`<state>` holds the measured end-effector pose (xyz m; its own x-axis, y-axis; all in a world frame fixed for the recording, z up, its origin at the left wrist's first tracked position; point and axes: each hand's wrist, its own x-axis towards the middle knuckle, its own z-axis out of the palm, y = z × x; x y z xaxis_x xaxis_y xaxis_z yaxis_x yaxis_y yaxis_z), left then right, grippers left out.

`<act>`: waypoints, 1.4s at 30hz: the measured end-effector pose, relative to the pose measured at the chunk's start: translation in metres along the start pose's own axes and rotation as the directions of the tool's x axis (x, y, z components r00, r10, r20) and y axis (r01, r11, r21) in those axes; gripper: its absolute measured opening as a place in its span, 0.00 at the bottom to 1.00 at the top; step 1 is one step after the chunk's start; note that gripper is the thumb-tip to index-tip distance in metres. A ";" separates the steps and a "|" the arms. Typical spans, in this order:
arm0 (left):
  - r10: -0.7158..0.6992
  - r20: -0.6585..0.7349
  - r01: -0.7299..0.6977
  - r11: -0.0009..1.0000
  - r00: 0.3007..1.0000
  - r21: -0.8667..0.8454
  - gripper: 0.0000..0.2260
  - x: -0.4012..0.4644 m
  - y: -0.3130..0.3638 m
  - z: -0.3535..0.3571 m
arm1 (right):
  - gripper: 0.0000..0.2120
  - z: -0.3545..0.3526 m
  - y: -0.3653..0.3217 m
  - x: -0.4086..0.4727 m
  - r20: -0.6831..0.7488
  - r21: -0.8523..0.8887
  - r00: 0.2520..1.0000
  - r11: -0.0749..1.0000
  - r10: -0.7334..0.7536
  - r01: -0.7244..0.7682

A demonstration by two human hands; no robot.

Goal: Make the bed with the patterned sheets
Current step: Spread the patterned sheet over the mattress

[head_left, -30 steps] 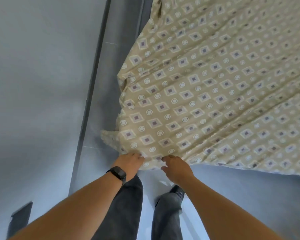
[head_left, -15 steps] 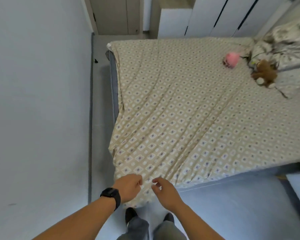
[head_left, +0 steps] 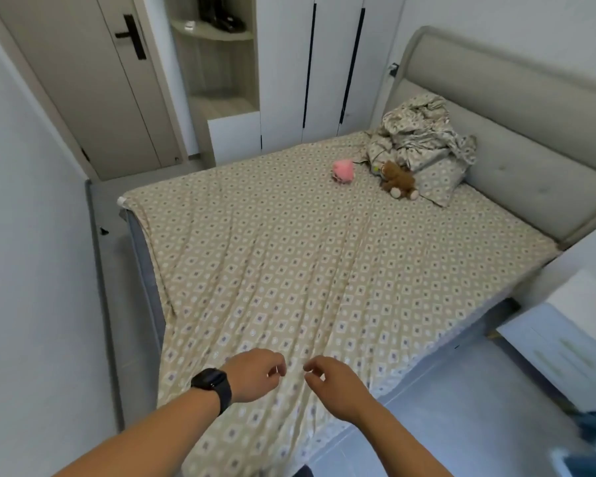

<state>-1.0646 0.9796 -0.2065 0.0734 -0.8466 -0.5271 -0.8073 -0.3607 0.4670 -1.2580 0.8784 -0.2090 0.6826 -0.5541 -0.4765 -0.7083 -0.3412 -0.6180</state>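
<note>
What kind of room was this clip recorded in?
A small home bedroom, most likely. A bed with a padded headboard carries a patterned sheet, a brown teddy bear lies by the pillow, and white wardrobe doors stand behind.

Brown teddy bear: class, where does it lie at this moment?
In the head view, the brown teddy bear lies at the far right of the patterned sheet, against the crumpled bedding, right of the pink toy.

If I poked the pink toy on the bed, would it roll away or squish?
The pink toy looks soft and rounded, so it would probably squish first and then wobble or roll a little. It lies on the patterned sheet, whose cloth would likely slow it. It looks small and plush, so it is probably light and easy to lift.
</note>
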 end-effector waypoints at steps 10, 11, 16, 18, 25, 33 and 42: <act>0.299 0.071 -0.307 0.924 0.952 0.228 0.13 0.039 -0.024 -0.097 | 0.17 -0.009 -0.066 0.031 -0.278 0.004 0.948 0.987 0.156 -0.161; 0.329 0.102 -0.344 0.908 0.939 0.241 0.12 0.035 -0.031 -0.106 | 0.17 -0.003 -0.081 0.031 -0.319 0.019 0.931 0.983 0.179 -0.182; 0.493 0.146 -0.514 0.807 0.858 0.292 0.12 0.027 -0.038 -0.159 | 0.16 0.000 -0.147 0.023 -0.541 0.095 0.805 0.969 0.244 -0.229; 0.543 0.147 -0.560 0.778 0.827 0.285 0.11 0.023 -0.031 -0.174 | 0.15 0.001 -0.163 0.015 -0.582 0.090 0.772 0.963 0.256 -0.252; 0.678 0.056 -0.674 0.711 0.733 0.199 0.10 0.005 -0.009 -0.194 | 0.15 0.003 -0.187 -0.013 -0.665 0.005 0.706 0.948 0.242 -0.320; 0.619 -0.007 -0.614 0.781 0.786 0.118 0.08 -0.015 -0.041 -0.196 | 0.12 0.003 -0.185 -0.009 -0.671 0.066 0.699 0.959 0.248 -0.277; 0.640 0.185 -0.663 0.740 0.746 0.112 0.08 0.052 -0.110 -0.226 | 0.10 0.018 -0.222 0.060 -0.685 0.215 0.602 0.904 0.409 -0.370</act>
<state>-0.8392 0.8871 -0.1248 -0.5703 -0.7899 -0.2253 -0.7118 0.3384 0.6155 -1.0566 0.9343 -0.1120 -0.0021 -0.9938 -0.1116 -0.8543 0.0598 -0.5164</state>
